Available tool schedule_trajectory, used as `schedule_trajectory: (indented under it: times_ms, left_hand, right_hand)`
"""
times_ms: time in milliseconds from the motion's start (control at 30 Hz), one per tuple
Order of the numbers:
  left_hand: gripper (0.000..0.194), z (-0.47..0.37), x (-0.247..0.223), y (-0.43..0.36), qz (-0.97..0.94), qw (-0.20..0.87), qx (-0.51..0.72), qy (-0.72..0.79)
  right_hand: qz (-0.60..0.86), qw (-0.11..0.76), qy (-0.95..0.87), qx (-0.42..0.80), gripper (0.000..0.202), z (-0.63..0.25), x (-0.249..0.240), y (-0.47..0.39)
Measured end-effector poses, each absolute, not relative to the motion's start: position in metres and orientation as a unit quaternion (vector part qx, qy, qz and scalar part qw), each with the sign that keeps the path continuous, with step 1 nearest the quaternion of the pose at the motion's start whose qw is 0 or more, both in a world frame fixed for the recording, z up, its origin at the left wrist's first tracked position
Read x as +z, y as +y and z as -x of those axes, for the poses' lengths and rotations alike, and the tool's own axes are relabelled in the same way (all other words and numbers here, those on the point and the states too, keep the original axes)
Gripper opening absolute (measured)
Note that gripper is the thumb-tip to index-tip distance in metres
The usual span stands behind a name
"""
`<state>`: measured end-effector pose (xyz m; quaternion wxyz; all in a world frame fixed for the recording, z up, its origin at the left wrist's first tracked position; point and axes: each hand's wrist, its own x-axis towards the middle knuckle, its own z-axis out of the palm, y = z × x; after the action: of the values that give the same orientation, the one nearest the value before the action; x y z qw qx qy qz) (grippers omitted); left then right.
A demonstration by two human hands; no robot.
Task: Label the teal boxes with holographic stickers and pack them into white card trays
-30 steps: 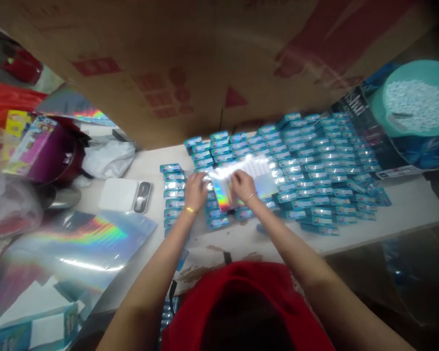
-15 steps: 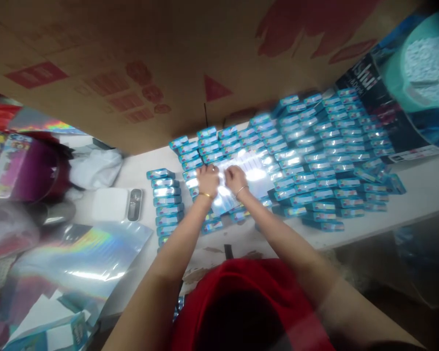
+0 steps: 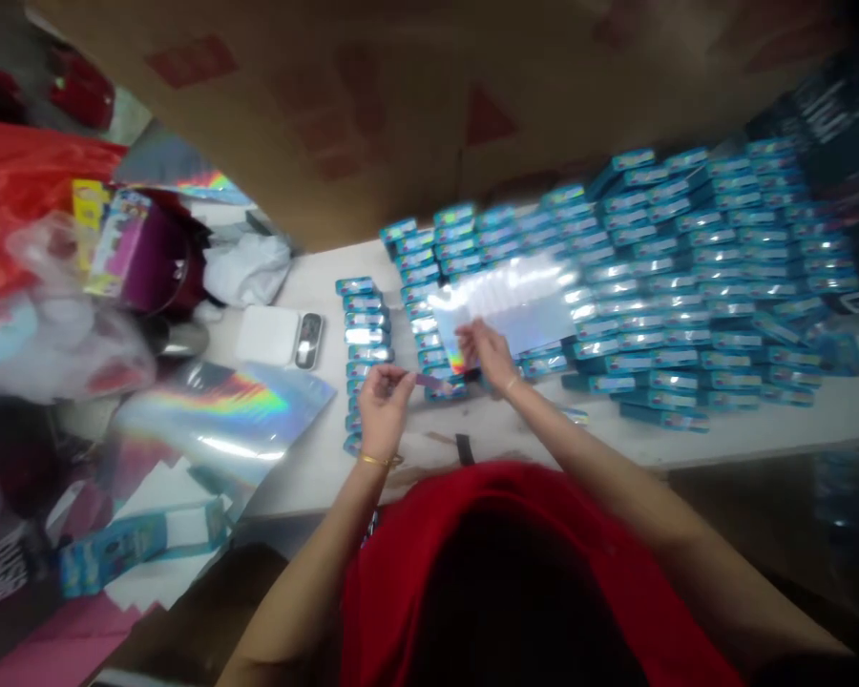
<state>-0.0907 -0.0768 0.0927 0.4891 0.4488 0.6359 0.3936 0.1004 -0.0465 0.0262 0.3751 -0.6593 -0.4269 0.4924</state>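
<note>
My left hand is closed, with thumb and forefinger pinching a thin, small translucent strip that points to the right. Over the left part of a shiny sheet is my right hand, its fingers bent together. Whatever sits between those fingertips is too blurred to make out. The sheet lies across rows of small blue boxes, which bear pale shiny labels on their upward sides. Left of these rows stands a separate column of similar boxes, close to my left hand.
A large cardboard box walls off the back of the table. To the left are a small white scale, a holographic sheet, a crumpled white cloth and a purple container. Opened blue packaging lies at lower left.
Both hands were together at the sheet's left part. My left hand has moved left and toward me with the strip; my right hand stays over the sheet. The view has shifted left.
</note>
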Motion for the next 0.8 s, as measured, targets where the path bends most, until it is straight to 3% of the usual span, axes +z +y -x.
schedule_trajectory:
  times_ms: [67, 167, 400, 633, 800]
  left_hand:
    - [0.020, 0.114, 0.086, -0.091, -0.399, 0.506, 0.395, 0.655]
    - [0.022, 0.143, 0.074, -0.117, -0.362, 0.512, 0.389, 0.675]
    - [0.022, 0.186, 0.053, -0.174, -0.325, 0.495, 0.376, 0.713]
    - [0.021, 0.204, 0.032, -0.171, -0.328, 0.490, 0.378, 0.714]
    - [0.008, 0.211, 0.019, -0.155, -0.478, 0.386, 0.319, 0.722]
  right_hand:
    - [0.613, 0.346, -0.375, 0.603, 0.064, -0.070, 0.040, -0.086]
    - [0.565, 0.308, -0.370, 0.670, 0.050, -0.029, 0.055, -0.132]
    - [0.554, 0.274, -0.379, 0.689, 0.041, 0.013, 0.054, -0.160]
    - [0.583, 0.272, -0.409, 0.647, 0.041, 0.035, 0.030, -0.158]
    - [0.613, 0.274, -0.430, 0.603, 0.034, 0.042, 0.010, -0.155]
